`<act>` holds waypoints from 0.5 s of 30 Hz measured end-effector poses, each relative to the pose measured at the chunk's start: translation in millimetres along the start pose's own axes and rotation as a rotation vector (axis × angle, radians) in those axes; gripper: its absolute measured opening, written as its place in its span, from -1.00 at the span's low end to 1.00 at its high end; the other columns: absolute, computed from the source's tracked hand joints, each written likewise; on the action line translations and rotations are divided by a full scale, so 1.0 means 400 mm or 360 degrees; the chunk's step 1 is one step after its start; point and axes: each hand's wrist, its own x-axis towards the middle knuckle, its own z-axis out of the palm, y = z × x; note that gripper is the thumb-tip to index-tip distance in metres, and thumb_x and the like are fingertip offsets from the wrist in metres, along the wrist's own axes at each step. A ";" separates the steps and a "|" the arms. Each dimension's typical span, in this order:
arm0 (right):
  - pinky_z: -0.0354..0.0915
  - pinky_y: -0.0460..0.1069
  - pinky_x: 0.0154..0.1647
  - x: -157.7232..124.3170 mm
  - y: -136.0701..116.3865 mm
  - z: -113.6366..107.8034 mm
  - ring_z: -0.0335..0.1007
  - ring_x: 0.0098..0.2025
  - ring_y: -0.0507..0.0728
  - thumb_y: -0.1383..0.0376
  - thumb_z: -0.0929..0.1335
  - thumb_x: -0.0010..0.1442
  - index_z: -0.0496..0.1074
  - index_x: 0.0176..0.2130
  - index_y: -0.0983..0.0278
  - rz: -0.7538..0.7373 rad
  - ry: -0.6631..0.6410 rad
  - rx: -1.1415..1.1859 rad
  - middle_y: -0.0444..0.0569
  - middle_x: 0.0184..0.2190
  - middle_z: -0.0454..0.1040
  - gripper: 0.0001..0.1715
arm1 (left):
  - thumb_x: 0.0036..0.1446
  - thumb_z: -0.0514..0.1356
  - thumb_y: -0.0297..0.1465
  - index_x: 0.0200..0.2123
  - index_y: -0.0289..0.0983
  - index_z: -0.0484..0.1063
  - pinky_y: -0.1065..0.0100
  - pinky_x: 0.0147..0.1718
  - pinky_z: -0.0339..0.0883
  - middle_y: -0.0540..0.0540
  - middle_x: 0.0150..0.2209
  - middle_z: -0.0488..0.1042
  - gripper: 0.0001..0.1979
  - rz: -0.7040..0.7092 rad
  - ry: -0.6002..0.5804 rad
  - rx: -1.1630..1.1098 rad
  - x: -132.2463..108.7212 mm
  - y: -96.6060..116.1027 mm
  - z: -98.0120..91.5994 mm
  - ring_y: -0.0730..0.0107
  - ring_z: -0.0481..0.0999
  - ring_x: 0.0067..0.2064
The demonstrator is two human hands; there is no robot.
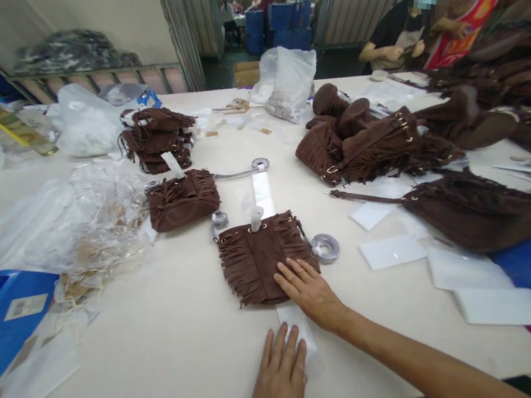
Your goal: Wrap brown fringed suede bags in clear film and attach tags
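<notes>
A small dark brown fringed bag [262,257] lies on the table in front of me. My right hand [309,293] rests on its lower right part, palm down with the fingers stretched out. Nearer to me, my left hand [281,377] lies flat and open, its fingertips on or beside a white strip [300,327] that comes out from under the bag. A wrapped, coiled strap [326,249] sits at the bag's right side. At the bag's top edge is a whitish wrapped piece [256,218], with another white strip [262,192] behind it.
Left of it are a second fringed bag [184,200] and a bag stack [156,139]. Crumpled clear plastic [92,215] and a blue bin [9,322] lie further left. Brown bags [362,133] and white foam sheets [393,251] cover the right. A co-worker [397,33] stands across the table.
</notes>
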 end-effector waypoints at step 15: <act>0.15 0.27 0.23 -0.011 -0.016 0.005 0.08 0.31 0.34 0.42 0.24 0.32 0.28 0.21 0.34 0.0010 -0.0032 0.0005 0.18 0.25 0.26 -0.51 | 0.18 0.20 -0.28 0.09 -0.26 0.40 -0.08 0.15 0.32 -0.18 0.31 0.19 -0.59 0.0061 0.0186 0.0100 -0.047 0.018 0.042 -0.06 0.18 0.31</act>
